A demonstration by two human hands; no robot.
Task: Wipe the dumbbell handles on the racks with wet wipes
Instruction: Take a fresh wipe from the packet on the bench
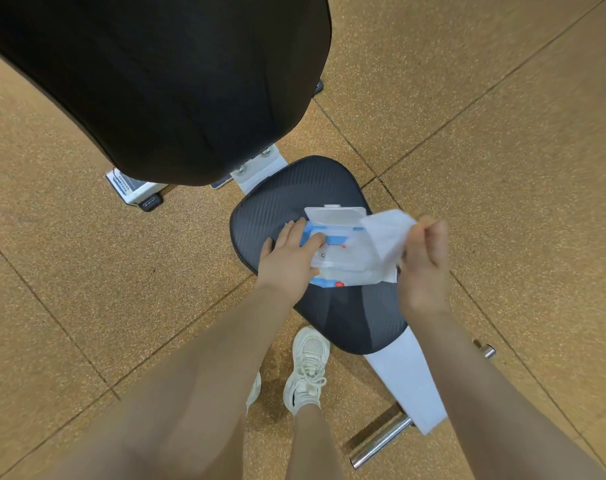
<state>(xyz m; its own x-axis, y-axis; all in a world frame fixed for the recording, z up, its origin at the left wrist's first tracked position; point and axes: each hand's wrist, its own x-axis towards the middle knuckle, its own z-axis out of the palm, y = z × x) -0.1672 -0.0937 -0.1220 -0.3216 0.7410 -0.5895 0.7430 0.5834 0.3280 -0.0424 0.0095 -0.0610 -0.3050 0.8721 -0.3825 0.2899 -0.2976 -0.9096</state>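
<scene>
A blue and white pack of wet wipes (pixel 343 263) lies on the black seat pad (pixel 294 199) of a gym bench, its clear plastic lid (pixel 334 216) flipped open. My left hand (pixel 291 259) rests flat on the pack's left side, fingers straight. My right hand (pixel 424 261) pinches a white wet wipe (pixel 386 233) that stretches up from the pack's opening. No dumbbells or racks are in view.
The bench's large black back pad (pixel 163 81) fills the upper left. Its white frame (pixel 405 386) and a chrome bar (pixel 381 443) stick out at the lower right. My white sneaker (pixel 308 368) stands on the tan speckled floor (pixel 502 150).
</scene>
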